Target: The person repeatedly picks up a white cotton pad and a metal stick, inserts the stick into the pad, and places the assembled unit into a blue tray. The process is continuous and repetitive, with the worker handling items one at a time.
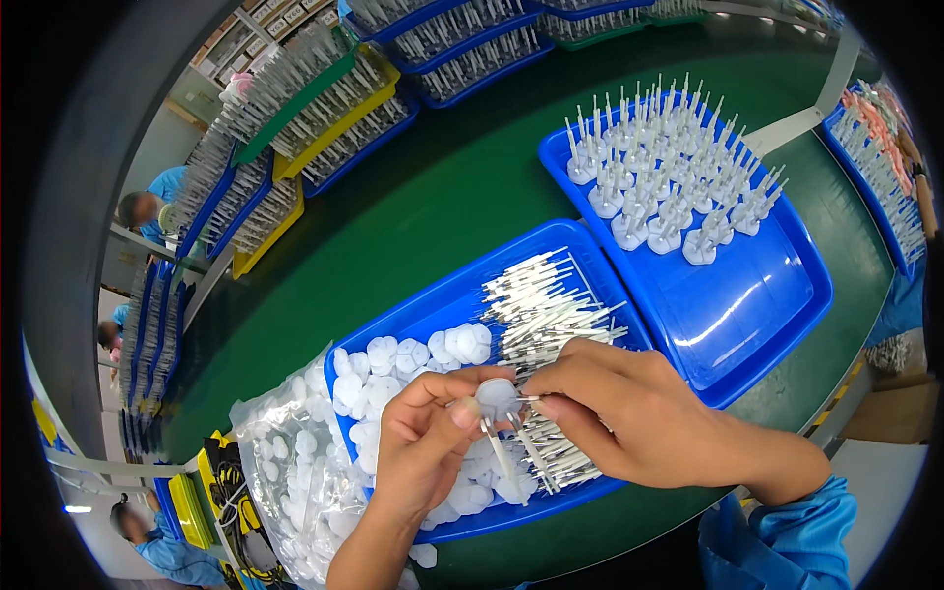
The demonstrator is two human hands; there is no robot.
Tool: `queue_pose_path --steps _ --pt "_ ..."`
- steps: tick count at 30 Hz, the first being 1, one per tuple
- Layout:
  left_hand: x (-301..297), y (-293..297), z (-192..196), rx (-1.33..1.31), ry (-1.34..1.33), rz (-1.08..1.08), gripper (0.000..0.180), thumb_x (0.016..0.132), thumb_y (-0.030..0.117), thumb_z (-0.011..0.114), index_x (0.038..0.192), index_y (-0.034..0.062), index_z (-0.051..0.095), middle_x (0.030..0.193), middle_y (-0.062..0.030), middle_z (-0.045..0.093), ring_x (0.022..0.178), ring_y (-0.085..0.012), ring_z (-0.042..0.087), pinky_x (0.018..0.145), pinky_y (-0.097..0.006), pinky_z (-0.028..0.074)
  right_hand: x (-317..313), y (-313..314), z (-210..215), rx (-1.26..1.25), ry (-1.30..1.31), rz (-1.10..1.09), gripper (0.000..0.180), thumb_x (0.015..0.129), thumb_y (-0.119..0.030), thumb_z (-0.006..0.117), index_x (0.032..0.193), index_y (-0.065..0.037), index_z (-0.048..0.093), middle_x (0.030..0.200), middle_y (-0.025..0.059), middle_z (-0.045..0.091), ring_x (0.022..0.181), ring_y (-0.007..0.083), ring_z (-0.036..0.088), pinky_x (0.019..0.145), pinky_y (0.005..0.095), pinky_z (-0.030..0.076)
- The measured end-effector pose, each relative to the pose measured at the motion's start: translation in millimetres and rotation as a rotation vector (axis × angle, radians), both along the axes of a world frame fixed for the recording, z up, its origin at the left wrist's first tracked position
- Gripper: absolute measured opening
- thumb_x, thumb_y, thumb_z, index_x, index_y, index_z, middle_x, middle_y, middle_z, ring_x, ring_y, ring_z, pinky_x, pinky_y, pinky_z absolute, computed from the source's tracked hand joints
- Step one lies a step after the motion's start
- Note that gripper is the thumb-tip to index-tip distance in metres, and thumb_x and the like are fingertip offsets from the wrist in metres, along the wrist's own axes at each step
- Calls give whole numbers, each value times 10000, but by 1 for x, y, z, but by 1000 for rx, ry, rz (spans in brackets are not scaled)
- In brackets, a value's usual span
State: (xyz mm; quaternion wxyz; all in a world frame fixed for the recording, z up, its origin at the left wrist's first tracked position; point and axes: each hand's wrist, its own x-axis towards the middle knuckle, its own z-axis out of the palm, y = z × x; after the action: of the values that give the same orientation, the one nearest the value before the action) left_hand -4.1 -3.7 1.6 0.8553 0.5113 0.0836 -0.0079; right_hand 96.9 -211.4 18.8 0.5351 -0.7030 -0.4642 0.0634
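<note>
Across the green tabletop, stacked trays in blue, green and yellow, crowded with upright rods, line the far left. Near the middle, above a blue tray of loose caps and pale rods, the left hand holds a white cap between thumb and fingers, rods slanting down from it. The right hand has its fingertips pinched narrow at a thin rod on the cap's right. Farther right, a second blue tray bears rodded caps; left lies a clear bag. People in blue appear at the room's left.
</note>
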Motion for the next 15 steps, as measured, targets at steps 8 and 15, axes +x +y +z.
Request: queue_pose_path --steps 8,15 --pt "0 -4 0 235 -168 49 191 869 -58 685 1051 -27 637 1267 -245 594 1121 -282 627 951 -431 540 -8 0 -1 -135 -57 -129 147 958 -135 593 920 0 551 682 158 616 560 360 628 467 442 467" --pt "-1 -8 -1 560 -346 56 302 781 -146 723 1056 -46 650 1244 -217 589 1180 -299 600 997 -420 514 -9 -1 6 -267 78 21 203 989 -167 552 953 27 504 554 165 573 503 373 609 443 465 438"
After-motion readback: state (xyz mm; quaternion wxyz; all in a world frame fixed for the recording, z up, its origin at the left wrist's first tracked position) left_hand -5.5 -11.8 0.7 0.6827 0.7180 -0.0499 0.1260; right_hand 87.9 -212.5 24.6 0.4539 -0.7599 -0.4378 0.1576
